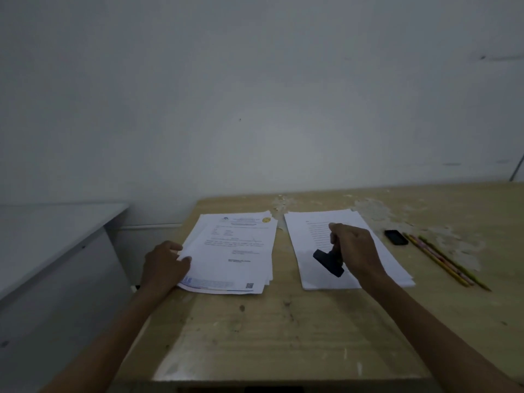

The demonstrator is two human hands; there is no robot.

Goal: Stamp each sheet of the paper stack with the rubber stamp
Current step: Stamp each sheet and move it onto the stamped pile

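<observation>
Two stacks of printed paper lie on a worn wooden table [269,330]. The left paper stack [235,251] has a letterhead sheet on top. My left hand [164,265] rests at its left edge, thumb on the top sheet and fingers at the stack's side. The right paper stack [317,239] lies beside it. Over this stack my right hand [354,251] grips the handle of a dark rubber stamp [329,260]. The stamp is tilted, its flat base turned to the lower left and partly lifted off the paper.
A small black ink pad [396,237] sits right of the right stack. Beyond it lie several pencils [445,262] in a diagonal row. A grey cabinet [56,251] stands left of the table. A white wall rises behind.
</observation>
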